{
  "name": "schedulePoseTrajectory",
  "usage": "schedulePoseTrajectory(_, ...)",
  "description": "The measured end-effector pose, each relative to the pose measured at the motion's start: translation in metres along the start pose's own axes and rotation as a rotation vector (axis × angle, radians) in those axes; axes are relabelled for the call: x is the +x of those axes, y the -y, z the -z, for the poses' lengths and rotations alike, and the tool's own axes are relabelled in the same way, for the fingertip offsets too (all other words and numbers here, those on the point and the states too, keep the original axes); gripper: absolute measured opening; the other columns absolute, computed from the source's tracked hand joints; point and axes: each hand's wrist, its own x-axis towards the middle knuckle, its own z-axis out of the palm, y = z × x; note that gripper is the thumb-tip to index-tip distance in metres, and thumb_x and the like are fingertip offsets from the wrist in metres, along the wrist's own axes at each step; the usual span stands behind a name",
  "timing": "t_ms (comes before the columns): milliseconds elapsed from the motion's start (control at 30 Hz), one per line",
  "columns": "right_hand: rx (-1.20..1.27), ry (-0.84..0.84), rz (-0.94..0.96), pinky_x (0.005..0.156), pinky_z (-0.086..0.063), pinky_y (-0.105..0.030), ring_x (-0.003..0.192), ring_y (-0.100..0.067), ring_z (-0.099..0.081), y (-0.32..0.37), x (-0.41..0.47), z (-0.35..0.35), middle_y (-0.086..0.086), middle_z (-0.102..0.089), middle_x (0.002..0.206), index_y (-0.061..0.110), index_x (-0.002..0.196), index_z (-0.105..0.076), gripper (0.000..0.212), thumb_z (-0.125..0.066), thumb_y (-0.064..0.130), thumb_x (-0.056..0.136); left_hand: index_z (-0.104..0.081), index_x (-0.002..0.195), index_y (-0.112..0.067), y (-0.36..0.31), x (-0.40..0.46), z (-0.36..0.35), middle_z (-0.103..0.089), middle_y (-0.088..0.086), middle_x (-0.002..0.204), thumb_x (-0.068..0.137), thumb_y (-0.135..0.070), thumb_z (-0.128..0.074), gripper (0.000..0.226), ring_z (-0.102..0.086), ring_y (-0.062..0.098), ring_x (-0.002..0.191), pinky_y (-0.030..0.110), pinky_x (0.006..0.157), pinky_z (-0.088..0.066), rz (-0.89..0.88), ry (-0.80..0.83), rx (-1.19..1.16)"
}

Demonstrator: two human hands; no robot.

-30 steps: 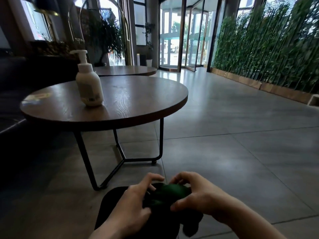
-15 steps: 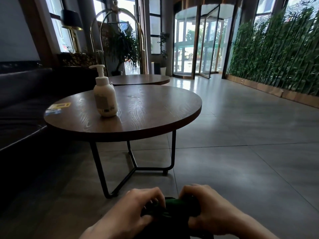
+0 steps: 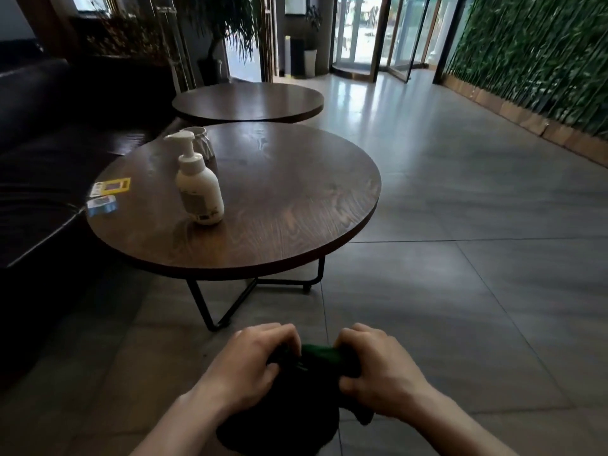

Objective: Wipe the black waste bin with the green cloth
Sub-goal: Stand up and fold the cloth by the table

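A dark green cloth (image 3: 318, 354) is bunched between both hands low in the middle of the view. My left hand (image 3: 253, 363) grips its left side with fingers curled. My right hand (image 3: 378, 366) grips its right side. Below the hands sits a round black waste bin (image 3: 279, 429), largely covered by my forearms and the hanging cloth. The hands are held just above the bin's top.
A round wooden table (image 3: 296, 232) on black metal legs stands just ahead, bearing a white pump bottle (image 3: 199, 189) and stickers (image 3: 108, 194). A second round table (image 3: 246, 102) lies beyond. A black sofa (image 3: 39, 133) lines the left; a plant wall (image 3: 543, 51) the right.
The view has risen and tilted down, showing the tabletop from above. My hands still hold the cloth together and have shifted slightly over the bin.
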Motion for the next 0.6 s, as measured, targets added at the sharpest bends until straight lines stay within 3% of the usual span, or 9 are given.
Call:
schedulePoseTrajectory(167, -0.025, 0.005, -0.054, 0.075, -0.052, -0.037, 0.094, -0.020, -0.060, 0.035, -0.029, 0.065, 0.009, -0.053, 0.099, 0.029, 0.101, -0.059, 0.030, -0.068, 0.036, 0.073, -0.051, 0.098, -0.035, -0.060, -0.011, 0.050, -0.061, -0.018, 0.097, 0.072, 0.000, -0.054, 0.043, -0.057, 0.006, 0.097, 0.030, 0.084, -0.050, 0.038, -0.003, 0.071)
schedulePoseTrajectory(433, -0.032, 0.076, -0.097, 0.080, -0.052, -0.036, 0.100, -0.024, -0.062, 0.095, -0.088, 0.187, 0.008, -0.054, 0.106, 0.029, 0.108, -0.058, 0.035, -0.067, 0.036, 0.075, -0.051, 0.097, -0.035, -0.167, -0.042, 0.160, -0.060, -0.017, 0.095, 0.071, 0.001, -0.051, 0.044, -0.056, 0.005, 0.096, 0.029, 0.084, -0.049, 0.130, 0.037, 0.032)
schedulePoseTrajectory(600, -0.013, 0.101, -0.098, 0.076, -0.042, -0.035, 0.105, -0.025, -0.060, 0.127, -0.126, 0.257, 0.007, -0.053, 0.111, 0.031, 0.111, -0.054, 0.037, -0.066, 0.039, 0.076, -0.049, 0.093, -0.036, -0.234, -0.053, 0.227, -0.058, -0.014, 0.090, 0.068, -0.002, -0.047, 0.042, -0.055, 0.004, 0.090, 0.027, 0.079, -0.049, 0.160, 0.019, 0.002)
